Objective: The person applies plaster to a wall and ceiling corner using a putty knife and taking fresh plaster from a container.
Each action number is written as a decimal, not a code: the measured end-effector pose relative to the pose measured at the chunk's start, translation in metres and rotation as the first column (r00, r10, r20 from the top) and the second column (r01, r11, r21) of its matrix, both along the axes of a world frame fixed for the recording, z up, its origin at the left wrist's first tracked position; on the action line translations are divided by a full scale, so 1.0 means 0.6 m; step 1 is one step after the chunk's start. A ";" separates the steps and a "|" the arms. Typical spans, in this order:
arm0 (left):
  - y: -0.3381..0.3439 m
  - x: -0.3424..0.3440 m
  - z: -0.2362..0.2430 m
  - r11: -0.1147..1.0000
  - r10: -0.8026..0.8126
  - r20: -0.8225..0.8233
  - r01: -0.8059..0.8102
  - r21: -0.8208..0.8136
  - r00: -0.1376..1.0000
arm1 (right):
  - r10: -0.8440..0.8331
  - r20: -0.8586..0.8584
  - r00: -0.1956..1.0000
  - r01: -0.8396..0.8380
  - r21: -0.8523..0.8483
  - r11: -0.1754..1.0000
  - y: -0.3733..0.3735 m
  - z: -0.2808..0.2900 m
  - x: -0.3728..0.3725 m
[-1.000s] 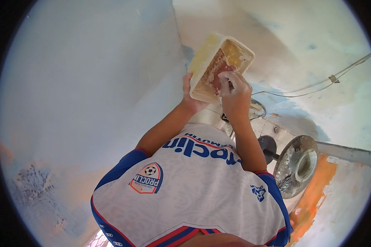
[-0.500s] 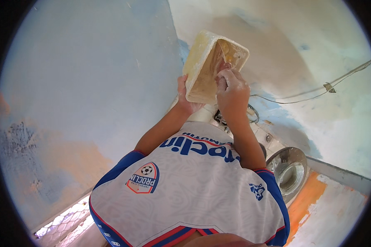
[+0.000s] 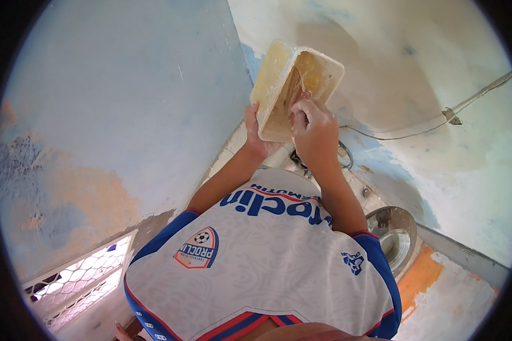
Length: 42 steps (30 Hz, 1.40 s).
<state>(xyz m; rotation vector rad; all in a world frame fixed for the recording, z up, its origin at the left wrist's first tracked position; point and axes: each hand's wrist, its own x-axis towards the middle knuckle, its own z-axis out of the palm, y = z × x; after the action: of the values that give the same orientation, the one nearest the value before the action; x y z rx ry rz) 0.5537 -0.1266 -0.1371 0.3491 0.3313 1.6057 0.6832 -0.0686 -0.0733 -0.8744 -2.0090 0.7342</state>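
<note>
Against the wall corner, left hand (image 3: pixel 257 136) gripping tub (image 3: pixel 279 74) edge, right hand (image 3: pixel 314 128) fisted inside.

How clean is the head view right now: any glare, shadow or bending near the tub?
Head view: daylight is soft, no harsh glare; the cream rectangular plastic tub is sharp; the right hand shades the tub's inside; the blue-and-white painted wall bows toward the black fisheye rim.

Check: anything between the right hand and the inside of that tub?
Nothing visible. The left hand grips the pale rectangular tub from below, tilted with its open side toward the person. The right hand is already at the open side, fingers curled against the yellowish residue inside.
</note>
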 end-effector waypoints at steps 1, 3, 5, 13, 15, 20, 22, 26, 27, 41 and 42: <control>-0.001 0.004 0.000 0.999 0.027 -0.076 -0.029 -0.032 0.997 | 0.032 -0.050 0.998 -0.036 -0.076 0.996 -0.002 0.002 0.005; -0.002 -0.012 -0.033 0.998 -0.038 0.030 0.036 0.050 0.999 | 0.001 -0.019 1.000 -0.001 -0.025 1.000 0.000 0.016 0.014; -0.001 -0.014 -0.041 0.985 -0.118 0.133 0.099 0.144 0.984 | -0.040 0.013 0.999 0.039 0.034 0.999 0.005 0.014 0.017; 0.010 -0.038 -0.033 0.996 -0.060 0.117 0.052 0.066 0.991 | -0.034 -0.066 0.997 0.038 0.065 0.997 -0.002 0.016 -0.005; 0.009 -0.046 -0.032 0.998 -0.057 0.102 0.057 0.012 0.993 | -0.048 -0.041 0.998 0.052 0.100 0.994 0.012 0.007 -0.022; 0.021 -0.081 -0.007 0.994 -0.084 0.001 0.083 0.068 0.996 | -0.007 -0.036 0.999 0.005 -0.044 0.999 0.002 0.026 -0.058; 0.034 -0.107 -0.010 0.998 -0.038 -0.011 0.037 -0.056 0.999 | -0.027 -0.088 0.996 0.018 -0.101 0.995 0.010 0.030 -0.070; 0.055 -0.166 -0.037 0.982 -0.076 0.077 0.088 -0.165 0.994 | -0.072 -0.017 0.997 0.070 -0.085 0.994 0.026 0.037 -0.098; 0.066 -0.170 -0.040 0.985 -0.052 0.021 0.055 -0.162 0.998 | -0.076 -0.001 0.997 0.075 -0.094 0.993 0.028 0.037 -0.108; 0.101 -0.300 -0.016 0.966 -0.217 -0.024 0.212 -0.149 0.976 | -0.084 -0.113 0.990 0.073 -0.091 0.993 0.020 0.020 -0.245; 0.102 -0.309 -0.029 0.963 -0.246 -0.004 0.244 -0.117 0.969 | -0.086 -0.114 0.990 0.075 -0.097 0.992 0.015 0.021 -0.255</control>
<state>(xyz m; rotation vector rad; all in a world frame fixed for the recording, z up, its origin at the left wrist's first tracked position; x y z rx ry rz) 0.3682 -0.0652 -0.1543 0.3037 0.3785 1.3347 0.5304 -0.0595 -0.0604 -0.9379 -1.8369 0.8191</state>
